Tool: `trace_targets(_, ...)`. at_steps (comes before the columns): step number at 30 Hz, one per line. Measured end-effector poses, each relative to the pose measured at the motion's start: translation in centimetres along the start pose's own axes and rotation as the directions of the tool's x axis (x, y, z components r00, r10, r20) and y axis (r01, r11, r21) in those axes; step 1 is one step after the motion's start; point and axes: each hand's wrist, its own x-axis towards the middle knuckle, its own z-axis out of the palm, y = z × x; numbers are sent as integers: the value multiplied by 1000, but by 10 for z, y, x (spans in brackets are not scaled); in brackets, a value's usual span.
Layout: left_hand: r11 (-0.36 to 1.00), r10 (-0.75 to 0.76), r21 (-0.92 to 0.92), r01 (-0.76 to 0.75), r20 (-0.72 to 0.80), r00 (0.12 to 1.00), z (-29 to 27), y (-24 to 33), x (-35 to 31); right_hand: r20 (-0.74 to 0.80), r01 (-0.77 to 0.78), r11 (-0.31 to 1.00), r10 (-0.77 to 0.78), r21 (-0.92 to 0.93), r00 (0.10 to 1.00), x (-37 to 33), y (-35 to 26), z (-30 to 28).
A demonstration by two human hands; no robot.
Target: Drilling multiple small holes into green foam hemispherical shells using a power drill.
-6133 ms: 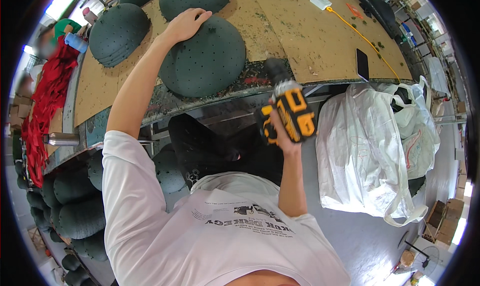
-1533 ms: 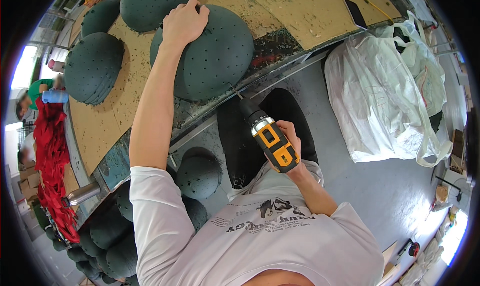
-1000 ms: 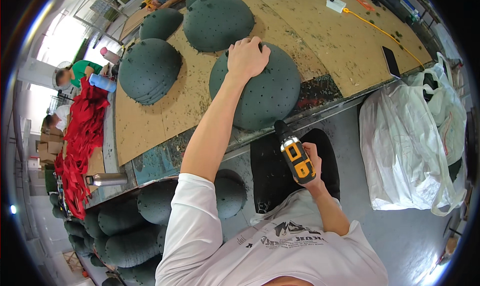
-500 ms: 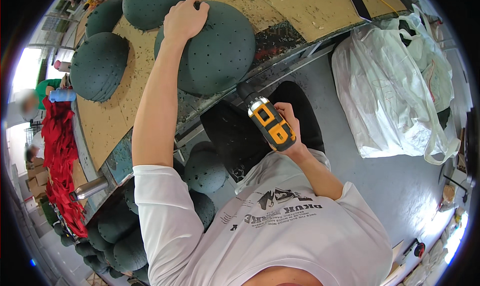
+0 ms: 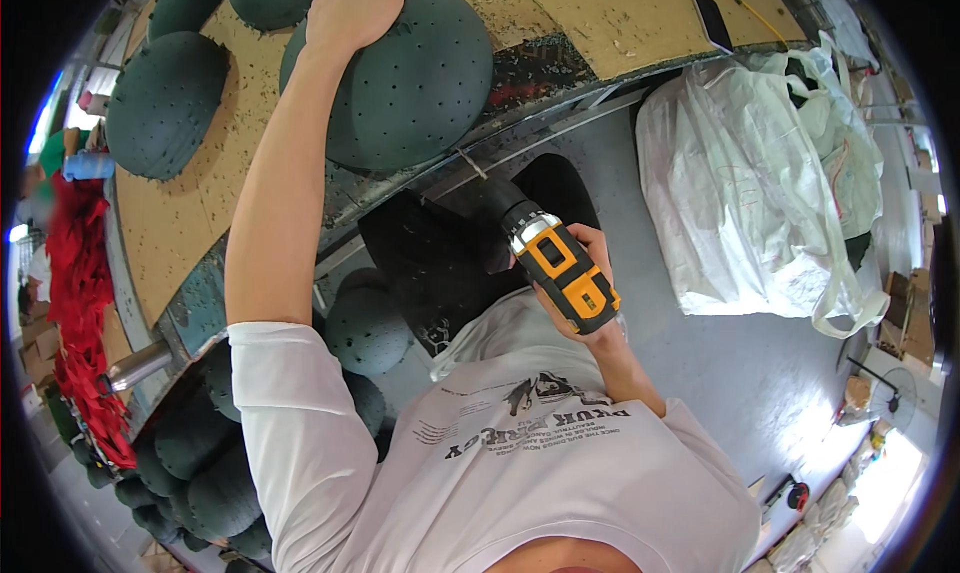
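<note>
Resting on the far side of a green dome [image 5: 410, 73], the left hand [image 5: 350, 13] lies with its fingers curled over the top; whether they grip it I cannot tell. That dome sits at the near edge of the table [image 5: 590, 23], its rim over the edge. The right hand [image 5: 590, 273] has its fingers wrapped tight around a yellow drill [image 5: 560, 273], held below the table's near edge, nose toward the dome. More domes [image 5: 165, 103] lie toward the table's left edge.
</note>
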Motion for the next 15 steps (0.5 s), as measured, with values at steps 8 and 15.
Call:
trace_targets(8, 998, 56, 36, -55, -24, 998, 9, -9, 7, 54, 31, 999, -32, 15, 998, 24, -38, -14)
trace_targets(15, 997, 67, 50, -65, -48, 997, 11, -14, 7, 54, 295, 940, -290, -171, 956, 52, -59, -18)
